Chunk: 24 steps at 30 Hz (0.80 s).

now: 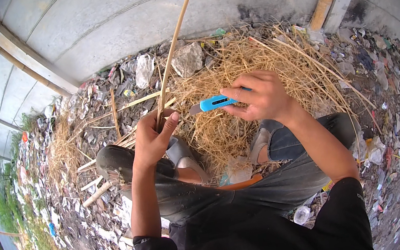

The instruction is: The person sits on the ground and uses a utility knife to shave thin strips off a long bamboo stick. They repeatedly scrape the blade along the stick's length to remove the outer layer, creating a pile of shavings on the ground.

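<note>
Though the bamboo strip point(173, 45) held in the left hand point(154, 134), near the left knee point(114, 163), already looks slender, what paring remains cannot be told. Its long axis slants forward and rightward, toward the grey wall point(117, 21). The right hand point(264, 95) grips a blue utility knife point(216, 103), blade point(195, 109) apart from the strip, above heaped shavings point(227, 134).

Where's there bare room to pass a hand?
Open room lies between the bare forearms, above the dark trousers. Crowded: between the left hand, holding a long tan strip, and the right hand, holding a blue plastic cutter; dry yellow straw lies beneath the cutter.
</note>
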Each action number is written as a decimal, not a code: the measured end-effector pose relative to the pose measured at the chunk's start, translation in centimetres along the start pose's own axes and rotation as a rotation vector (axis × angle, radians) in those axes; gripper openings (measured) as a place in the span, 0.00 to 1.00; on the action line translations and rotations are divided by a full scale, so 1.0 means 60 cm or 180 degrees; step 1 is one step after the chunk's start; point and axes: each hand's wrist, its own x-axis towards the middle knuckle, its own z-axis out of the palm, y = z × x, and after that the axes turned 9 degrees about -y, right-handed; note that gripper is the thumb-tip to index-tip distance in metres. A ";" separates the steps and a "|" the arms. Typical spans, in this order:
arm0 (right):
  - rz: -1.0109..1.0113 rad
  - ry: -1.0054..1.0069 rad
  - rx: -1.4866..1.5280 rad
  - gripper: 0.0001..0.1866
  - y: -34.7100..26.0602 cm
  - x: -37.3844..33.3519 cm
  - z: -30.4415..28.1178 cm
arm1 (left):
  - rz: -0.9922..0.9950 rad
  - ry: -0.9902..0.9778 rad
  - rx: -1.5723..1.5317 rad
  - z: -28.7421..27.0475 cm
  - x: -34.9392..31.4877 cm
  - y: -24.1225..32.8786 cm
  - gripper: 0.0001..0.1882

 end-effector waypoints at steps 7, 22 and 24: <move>-0.0048 -0.0091 0.0118 0.24 0.001 -0.009 0.005 | -0.0175 -0.0153 -0.0120 0.004 0.000 0.013 0.19; 0.0534 -0.0640 0.0312 0.20 -0.012 -0.011 0.021 | -0.0230 -0.0251 -0.0265 0.004 0.001 0.019 0.17; 0.0670 -0.0719 0.0507 0.20 -0.010 -0.010 0.023 | -0.0250 -0.0254 -0.0262 0.004 0.001 0.020 0.17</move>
